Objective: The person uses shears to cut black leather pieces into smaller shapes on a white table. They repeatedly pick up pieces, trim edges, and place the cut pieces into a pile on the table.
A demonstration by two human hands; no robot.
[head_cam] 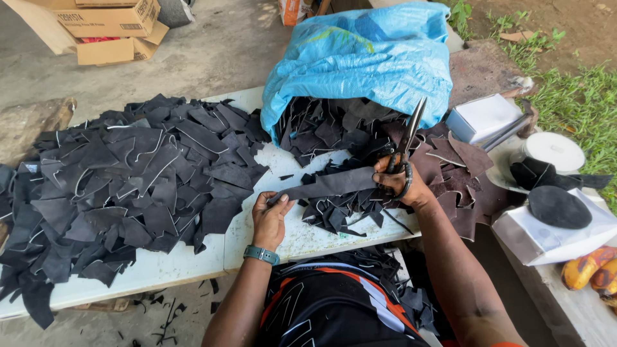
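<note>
Grip first: left hand (270,217) pinches the near end of a long dark leather strip (331,183), fingers closed on it; a teal watch sits on that wrist. Right hand (400,182) is clenched through the handles of large black shears (406,142), blades up and slightly parted, while also steadying the strip's far end. Strip is stretched between both hands, just above the white tabletop (193,257).

Far left: wide heap of dark leather offcuts (122,186). Centre: blue sack (360,58) spilling more scraps, smaller pile beneath the strip. Right: brown leather pieces (459,170), white box, tape roll.

Judgement: strip is held and lined up, blades not yet on it. Cutting would call for lowering the shears to the leather and keeping it taut.
</note>
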